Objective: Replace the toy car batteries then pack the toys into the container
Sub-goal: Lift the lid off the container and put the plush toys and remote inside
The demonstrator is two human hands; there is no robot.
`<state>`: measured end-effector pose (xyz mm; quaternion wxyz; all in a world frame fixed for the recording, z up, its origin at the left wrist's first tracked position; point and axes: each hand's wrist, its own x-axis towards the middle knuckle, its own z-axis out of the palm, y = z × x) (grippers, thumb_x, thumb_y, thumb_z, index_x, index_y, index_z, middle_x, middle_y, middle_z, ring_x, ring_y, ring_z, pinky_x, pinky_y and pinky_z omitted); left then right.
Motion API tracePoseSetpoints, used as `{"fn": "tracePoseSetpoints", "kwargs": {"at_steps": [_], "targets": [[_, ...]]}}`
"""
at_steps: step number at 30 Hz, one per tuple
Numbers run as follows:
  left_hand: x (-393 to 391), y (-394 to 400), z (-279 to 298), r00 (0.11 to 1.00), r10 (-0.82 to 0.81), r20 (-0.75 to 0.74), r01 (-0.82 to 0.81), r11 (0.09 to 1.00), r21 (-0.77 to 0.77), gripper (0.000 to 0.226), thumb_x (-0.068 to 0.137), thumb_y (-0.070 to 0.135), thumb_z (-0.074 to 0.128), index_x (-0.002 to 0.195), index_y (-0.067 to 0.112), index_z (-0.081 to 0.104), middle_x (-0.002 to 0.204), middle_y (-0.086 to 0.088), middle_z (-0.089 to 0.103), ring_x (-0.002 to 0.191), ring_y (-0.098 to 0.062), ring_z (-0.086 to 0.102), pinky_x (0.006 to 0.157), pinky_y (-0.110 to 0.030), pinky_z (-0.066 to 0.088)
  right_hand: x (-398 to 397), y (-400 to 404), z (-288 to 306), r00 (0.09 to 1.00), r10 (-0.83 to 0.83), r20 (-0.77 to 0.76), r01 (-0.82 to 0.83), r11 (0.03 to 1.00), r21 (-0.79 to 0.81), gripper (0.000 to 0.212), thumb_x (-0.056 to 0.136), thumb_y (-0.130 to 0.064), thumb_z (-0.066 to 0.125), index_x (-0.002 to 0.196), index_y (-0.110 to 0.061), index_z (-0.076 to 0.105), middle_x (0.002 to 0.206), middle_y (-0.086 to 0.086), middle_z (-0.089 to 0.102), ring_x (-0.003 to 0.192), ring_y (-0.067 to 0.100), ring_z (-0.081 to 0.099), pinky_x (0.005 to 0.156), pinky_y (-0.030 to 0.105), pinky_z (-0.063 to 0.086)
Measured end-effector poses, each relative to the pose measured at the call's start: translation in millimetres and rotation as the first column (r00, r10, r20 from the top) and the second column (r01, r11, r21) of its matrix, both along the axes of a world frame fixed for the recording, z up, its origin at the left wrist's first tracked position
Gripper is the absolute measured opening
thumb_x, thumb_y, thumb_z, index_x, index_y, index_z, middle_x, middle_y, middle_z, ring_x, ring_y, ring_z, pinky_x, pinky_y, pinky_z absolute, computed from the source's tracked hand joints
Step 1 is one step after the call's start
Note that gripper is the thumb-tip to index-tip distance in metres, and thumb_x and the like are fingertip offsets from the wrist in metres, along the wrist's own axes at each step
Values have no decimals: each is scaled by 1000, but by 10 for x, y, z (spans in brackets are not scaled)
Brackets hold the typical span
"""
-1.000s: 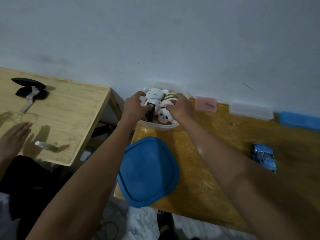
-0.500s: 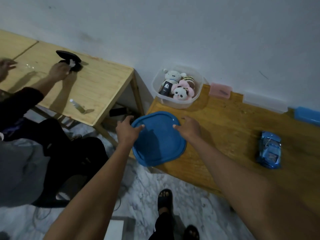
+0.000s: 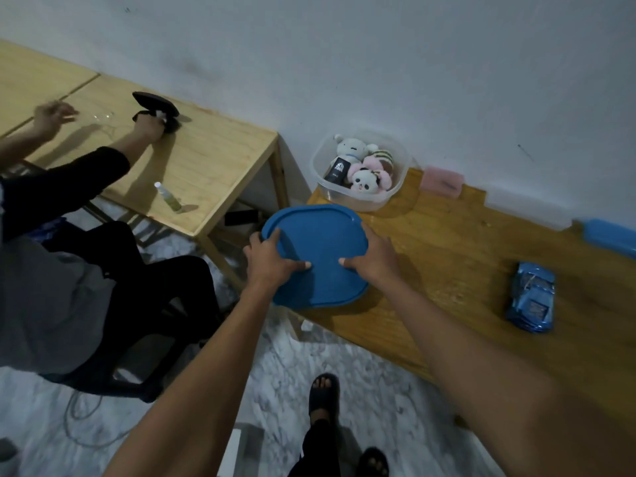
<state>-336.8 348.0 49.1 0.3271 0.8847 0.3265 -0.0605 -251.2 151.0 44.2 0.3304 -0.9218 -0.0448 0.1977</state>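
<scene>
A clear plastic container stands at the far left corner of the wooden table, against the wall. Inside it lie a white plush bear, a pink panda plush, a striped plush and a small black box. The blue lid lies in front of it, at the table's left end. My left hand grips its left rim, thumb on top. My right hand grips its right rim the same way. A blue toy car sits far right on the table.
A pink box, a clear flat box and a blue box line the wall. To the left stands a second wooden table with a small bottle; a seated person's hands work there. My sandalled feet are on the marble floor below.
My hands left the toys in the container and came back to the blue lid; both now hold its rim with thumbs on top. The view tilted downward.
</scene>
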Motion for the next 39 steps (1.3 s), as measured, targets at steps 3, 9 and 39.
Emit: {"fn": "tracePoseSetpoints", "kwargs": {"at_steps": [3,9,39], "targets": [[152,10,203,993,-43,109,39,999,37,108,68,56,86,155,18,34,158,-12,22,143,-38,22,115,-53,33,73,-12,241,997,-31,77,30,999,25,98,74,-38,85,153,-36,27,140,8,41,127,32,47,97,42,46],[833,98,558,956,-197,216,172,976,130,107,64,64,83,148,10,44,153,-13,36,136,-37,38,109,-56,44,541,-66,495,972,-173,158,159,983,95,100,71,-40,85,152,-41,27,134,6,48,118,28,53,85,35,49],[2816,407,169,827,-547,129,539,837,92,97,80,53,78,151,1,36,144,-13,38,130,-36,43,107,-48,44,1883,232,107,908,-365,208,395,910,-127,89,75,-54,79,146,-23,36,139,10,35,125,32,43,94,44,50]]}}
